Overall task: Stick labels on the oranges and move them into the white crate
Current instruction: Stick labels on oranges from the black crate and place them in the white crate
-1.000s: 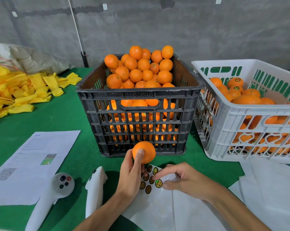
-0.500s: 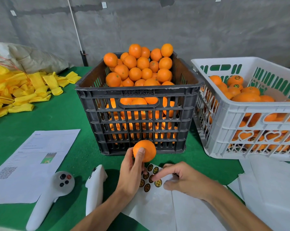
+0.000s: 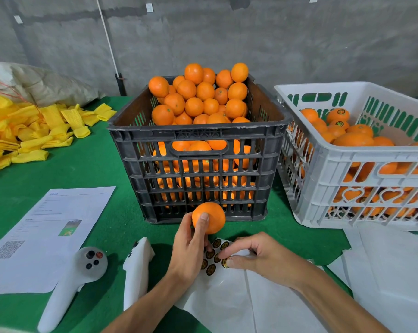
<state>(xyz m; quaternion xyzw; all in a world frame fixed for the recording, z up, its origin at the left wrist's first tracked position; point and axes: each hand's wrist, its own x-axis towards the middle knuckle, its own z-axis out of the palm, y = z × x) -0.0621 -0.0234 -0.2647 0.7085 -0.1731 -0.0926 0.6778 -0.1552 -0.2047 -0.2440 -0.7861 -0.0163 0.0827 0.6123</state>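
Observation:
My left hand point(image 3: 191, 248) grips an orange point(image 3: 211, 216) just in front of the black crate point(image 3: 198, 135), which is heaped with unlabelled oranges point(image 3: 198, 97). Below the held orange lies a white label sheet point(image 3: 217, 292) with several round dark stickers point(image 3: 210, 254). My right hand point(image 3: 256, 257) rests on the sheet, thumb and forefinger pinching one sticker point(image 3: 225, 263) at its edge. The white crate point(image 3: 352, 164) stands to the right and holds labelled oranges point(image 3: 340, 114).
Two white handheld controllers point(image 3: 73, 280) point(image 3: 137, 265) lie on the green table cover point(image 3: 102, 164) left of my hands. A printed paper point(image 3: 49, 231) sits further left. Yellow foam nets point(image 3: 22, 131) pile at the back left. More white sheets point(image 3: 386, 272) lie at the right.
My right fingertips have closed onto one sticker on the sheet. The left hand keeps the orange in nearly the same place.

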